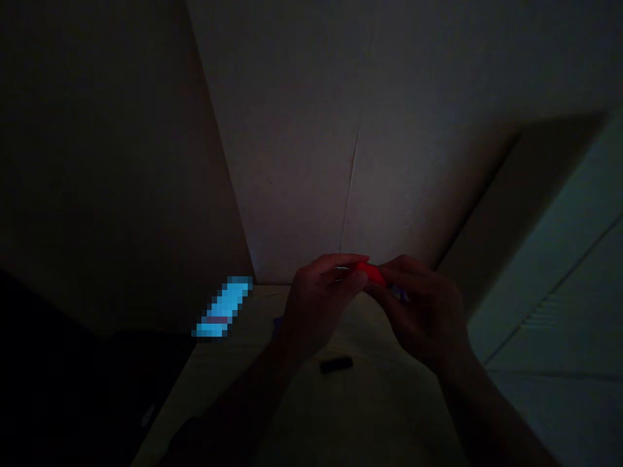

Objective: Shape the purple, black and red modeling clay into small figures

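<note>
In dim light, both my hands are raised over the table and meet at a small bright red object (370,272) whose kind I cannot make out. My left hand (318,298) grips its left end between thumb and fingers. On the other end, the fingers of my right hand (426,305) are closed. A small whitish-blue thing (400,294) shows just under the right fingers; whether it is held or lies behind them I cannot tell. Below and between my wrists, a small black oblong object (335,365) lies on the table.
The pale table (233,389) runs up to a light wall panel (311,162). On its left stands a glowing blurred screen (224,308). A bit of blue-purple (278,323) peeks out beside my left hand. Pale panels (559,311) slant along the right.
</note>
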The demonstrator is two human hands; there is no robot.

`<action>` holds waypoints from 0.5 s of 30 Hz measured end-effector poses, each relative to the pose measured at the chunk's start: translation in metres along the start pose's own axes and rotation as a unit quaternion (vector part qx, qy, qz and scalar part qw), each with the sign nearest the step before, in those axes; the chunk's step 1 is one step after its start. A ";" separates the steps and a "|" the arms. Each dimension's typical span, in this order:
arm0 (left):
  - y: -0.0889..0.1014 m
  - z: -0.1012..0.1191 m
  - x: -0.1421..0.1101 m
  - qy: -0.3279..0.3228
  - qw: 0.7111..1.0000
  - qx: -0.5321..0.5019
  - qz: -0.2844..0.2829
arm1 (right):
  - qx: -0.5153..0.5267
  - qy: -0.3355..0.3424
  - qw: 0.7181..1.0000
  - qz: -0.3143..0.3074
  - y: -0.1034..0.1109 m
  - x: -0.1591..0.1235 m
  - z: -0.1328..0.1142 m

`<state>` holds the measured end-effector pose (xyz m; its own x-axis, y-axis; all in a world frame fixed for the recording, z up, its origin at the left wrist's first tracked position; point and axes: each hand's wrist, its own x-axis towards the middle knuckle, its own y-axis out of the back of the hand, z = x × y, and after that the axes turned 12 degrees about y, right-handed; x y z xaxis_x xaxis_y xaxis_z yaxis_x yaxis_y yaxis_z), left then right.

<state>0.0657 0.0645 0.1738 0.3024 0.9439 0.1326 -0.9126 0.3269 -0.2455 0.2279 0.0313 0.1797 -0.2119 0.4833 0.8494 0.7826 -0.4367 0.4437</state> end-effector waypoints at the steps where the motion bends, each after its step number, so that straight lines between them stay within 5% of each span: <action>1: 0.001 0.001 0.000 0.002 1.000 -0.004 -0.003 | 0.004 -0.001 1.000 -0.019 0.001 0.000 0.001; 5: 0.000 0.001 -0.001 -0.021 0.999 -0.027 0.000 | 0.014 -0.002 0.997 -0.079 0.004 -0.003 0.004; 10: -0.005 0.001 -0.006 -0.030 0.999 -0.027 0.024 | 0.013 -0.038 0.998 -0.058 0.003 -0.002 0.004; 15: -0.009 0.000 -0.011 -0.032 0.999 -0.003 0.035 | 0.012 -0.071 0.992 -0.103 -0.001 0.001 0.002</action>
<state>0.0702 0.0514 0.1745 0.2200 0.9597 0.1751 -0.9294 0.2607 -0.2611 0.2277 0.0338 0.1797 -0.2863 0.6634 0.6913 0.7455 -0.2990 0.5956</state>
